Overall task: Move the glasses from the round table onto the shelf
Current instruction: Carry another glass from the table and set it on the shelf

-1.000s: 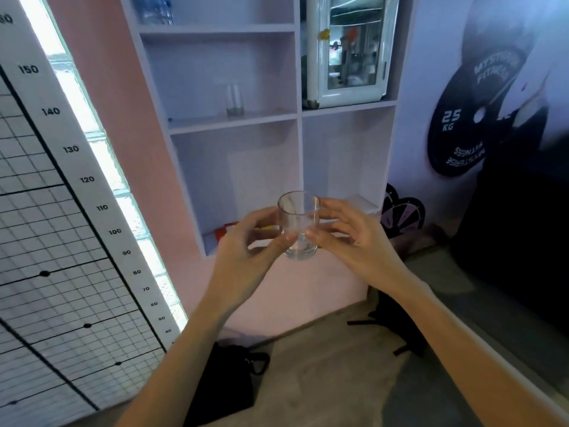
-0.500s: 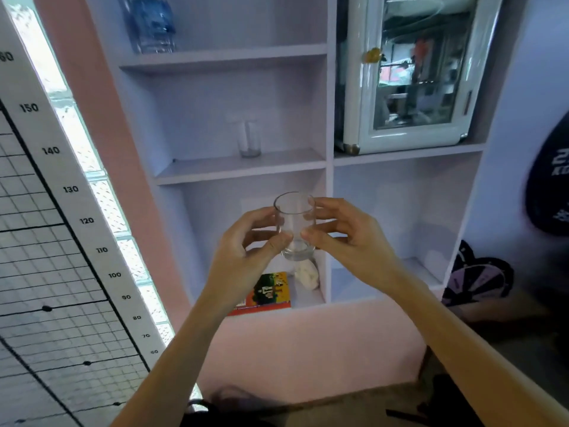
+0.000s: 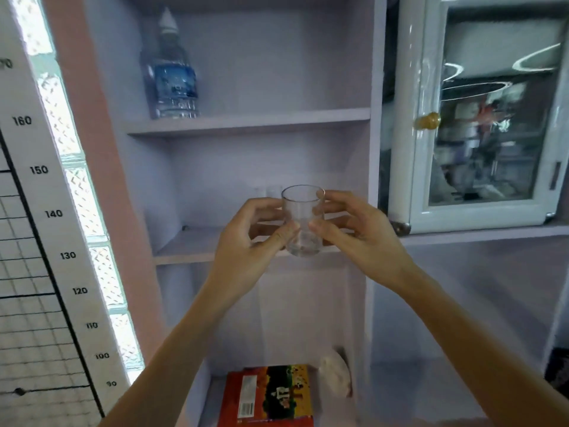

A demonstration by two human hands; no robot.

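A clear empty glass (image 3: 302, 220) is held upright in front of the middle shelf board (image 3: 187, 246) of a pale lilac shelf unit. My left hand (image 3: 246, 238) pinches its left side with thumb and fingers. My right hand (image 3: 354, 232) pinches its right side the same way. A second clear glass (image 3: 271, 191) stands at the back of that same shelf, mostly hidden behind my left hand and the held glass.
A water bottle (image 3: 171, 72) stands on the shelf above. A white glass-door cabinet (image 3: 480, 118) fills the compartment to the right. A red box (image 3: 268, 396) and a pale lump (image 3: 335, 375) lie on the lower shelf. A height chart (image 3: 40, 229) covers the left wall.
I have come closer to the shelf unit and the view has tilted up. The glass, held in both hands, is now level with the middle shelf, which looms much larger.
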